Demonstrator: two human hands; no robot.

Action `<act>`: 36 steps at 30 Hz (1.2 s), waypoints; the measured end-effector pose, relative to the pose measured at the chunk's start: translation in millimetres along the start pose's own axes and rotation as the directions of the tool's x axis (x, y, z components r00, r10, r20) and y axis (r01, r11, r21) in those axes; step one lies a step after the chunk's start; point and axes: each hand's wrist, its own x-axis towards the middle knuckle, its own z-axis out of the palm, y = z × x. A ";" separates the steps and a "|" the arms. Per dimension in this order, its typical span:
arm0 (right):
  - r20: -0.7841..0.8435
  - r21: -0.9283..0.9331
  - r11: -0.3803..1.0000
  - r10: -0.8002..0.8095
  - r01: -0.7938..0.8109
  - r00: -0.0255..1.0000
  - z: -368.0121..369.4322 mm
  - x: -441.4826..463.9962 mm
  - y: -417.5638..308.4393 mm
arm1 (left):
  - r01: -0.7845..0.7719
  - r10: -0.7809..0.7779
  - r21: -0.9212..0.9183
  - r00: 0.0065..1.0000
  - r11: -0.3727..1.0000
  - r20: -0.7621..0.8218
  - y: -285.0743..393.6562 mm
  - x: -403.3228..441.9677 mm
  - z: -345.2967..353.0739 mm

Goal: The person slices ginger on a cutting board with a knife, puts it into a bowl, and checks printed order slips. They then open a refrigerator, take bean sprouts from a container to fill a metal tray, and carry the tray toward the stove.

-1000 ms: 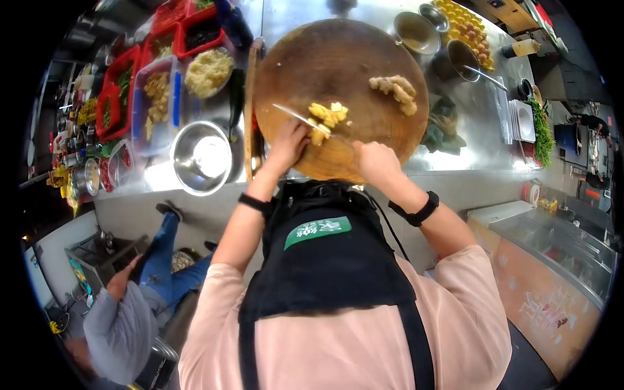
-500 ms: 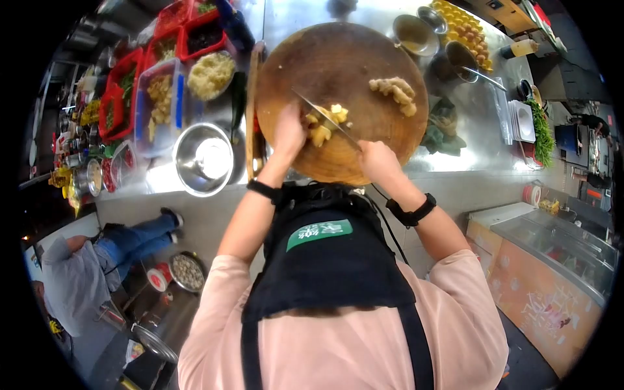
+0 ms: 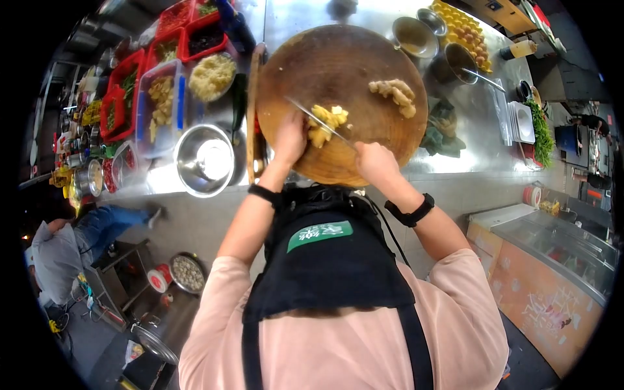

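My right hand [image 3: 377,162] is closed round the handle of a knife [image 3: 322,122], whose blade slants up and left over a round wooden board [image 3: 338,65]. Yellow peeled ginger pieces [image 3: 330,118] lie at the blade, on both sides of it. My left hand [image 3: 290,134] is at the left of the pieces, near the blade, its fingers bent and partly hidden; whether they grip a piece I cannot make out. An unpeeled ginger root [image 3: 395,95] rests on the board's right part.
Left of the board are a steel bowl [image 3: 205,160], a blue-rimmed container [image 3: 158,107], red trays [image 3: 125,84] and a bowl of pale food [image 3: 212,77]. At right are a green cloth [image 3: 443,127], a pot [image 3: 453,64] and egg trays [image 3: 465,29]. Another person [image 3: 62,253] is at lower left.
The knife and my left hand have shifted slightly, and the blade has changed its angle over the ginger. The other person has moved away to the left.
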 end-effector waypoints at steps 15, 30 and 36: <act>0.005 -0.022 0.998 -0.051 0.051 0.999 -5.7 -2.5 11.5 | 0.002 -0.005 -0.032 0.995 1.000 -0.095 -0.9 0.6 9.4; -0.016 -0.040 0.995 -0.088 0.087 0.996 4.3 15.0 6.0 | 0.025 -0.025 0.001 0.995 1.000 -0.100 -0.3 -3.9 9.6; 0.026 -0.057 0.995 -0.076 0.077 0.997 -1.5 7.1 10.9 | 0.037 -0.033 0.039 0.994 0.999 -0.103 1.9 -3.0 10.2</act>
